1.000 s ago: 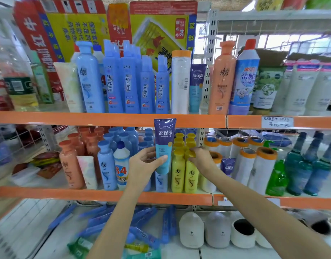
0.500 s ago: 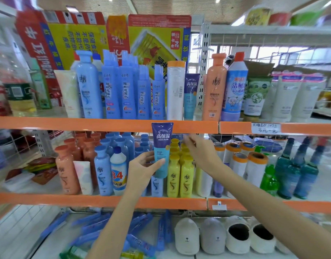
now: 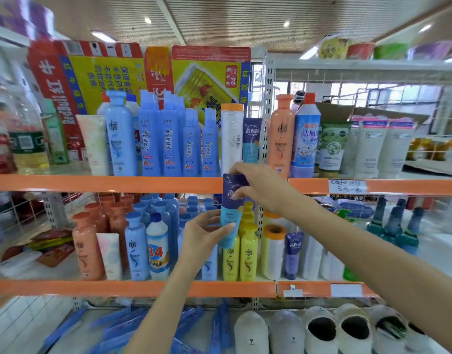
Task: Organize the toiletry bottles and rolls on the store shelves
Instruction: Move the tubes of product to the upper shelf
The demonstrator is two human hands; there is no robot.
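Store shelving with orange edge strips (image 3: 105, 183) fills the view; bottles crowd the upper and middle levels, slippers (image 3: 250, 330) and blue packets lie on the bottom level. Both arms reach up from below centre, forearms angled inward toward each other. Right hand (image 3: 258, 190) is raised highest, wrist bent, fingers curled over the crimped dark-purple top end of a purple-and-teal tube (image 3: 231, 210), thumb pressed on its front face. Left hand (image 3: 203, 235) sits lower, palm turned toward the shelf, thumb and fingers closed round the tube's teal lower end. Tube is held in the air in front of the middle shelf, just ahead of the yellow bottles (image 3: 240, 254), its top overlapping the upper orange strip. Long axis near vertical, leaning slightly, crimped end up, cap end down and hidden behind the left fingers. A matching tube (image 3: 251, 140) stands on the upper shelf, a smaller one (image 3: 292, 254) on the middle shelf among the white rolls (image 3: 272, 251).
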